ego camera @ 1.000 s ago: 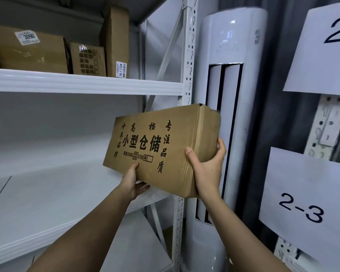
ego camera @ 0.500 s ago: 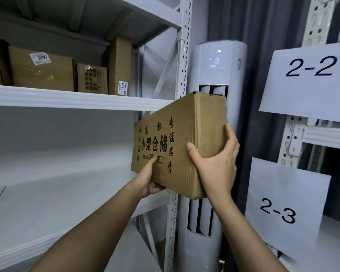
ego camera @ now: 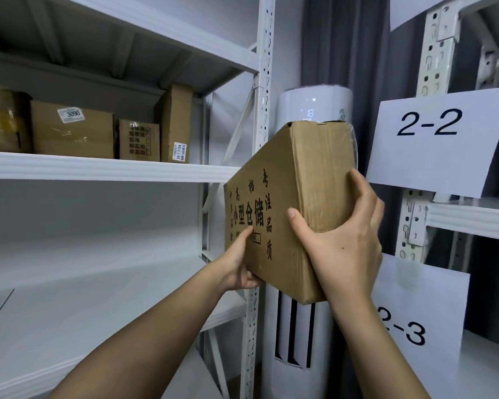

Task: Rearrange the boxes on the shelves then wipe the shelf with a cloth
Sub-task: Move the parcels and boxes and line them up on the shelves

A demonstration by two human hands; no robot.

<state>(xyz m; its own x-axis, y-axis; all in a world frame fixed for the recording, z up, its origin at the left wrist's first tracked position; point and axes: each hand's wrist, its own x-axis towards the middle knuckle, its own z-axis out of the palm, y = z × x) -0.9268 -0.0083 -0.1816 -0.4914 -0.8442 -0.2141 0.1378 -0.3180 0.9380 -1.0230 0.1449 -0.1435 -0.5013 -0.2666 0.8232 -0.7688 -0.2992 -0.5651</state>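
The box [ego camera: 288, 208] is held at frame centre by left hand [ego camera: 239, 269] and right hand [ego camera: 343, 243], fingers wrapped around it; it has been carried rightward off the shelf [ego camera: 104, 169] (rearranging under way, wiping not begun).

The cardboard box [ego camera: 294, 203] now sits further right and higher, off the shelf [ego camera: 98, 298] and before the white tower unit [ego camera: 314, 108], its end face turned more toward the camera.

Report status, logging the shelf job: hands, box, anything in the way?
Both hands, left and right, grip the cardboard box, held in the air. Air conditioner directly behind. Middle shelf bare.
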